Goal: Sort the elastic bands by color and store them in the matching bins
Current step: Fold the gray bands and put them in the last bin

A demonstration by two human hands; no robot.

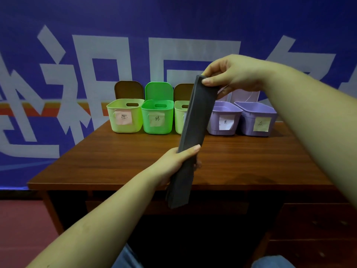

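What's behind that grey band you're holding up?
The grey band hides most of the middle pale green bin and its label. Only the bin's left edge and brown lid show.

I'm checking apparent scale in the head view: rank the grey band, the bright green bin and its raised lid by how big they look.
1. grey band, though it is nearest the camera
2. bright green bin
3. raised lid

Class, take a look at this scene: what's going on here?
A person holds a wide dark grey elastic band up over a brown wooden table. The right hand pinches its top end and the left hand grips it lower down. Five small plastic bins with paper labels wait along the table's back edge; the far-right lilac bin is among them. The band is not yet stored.
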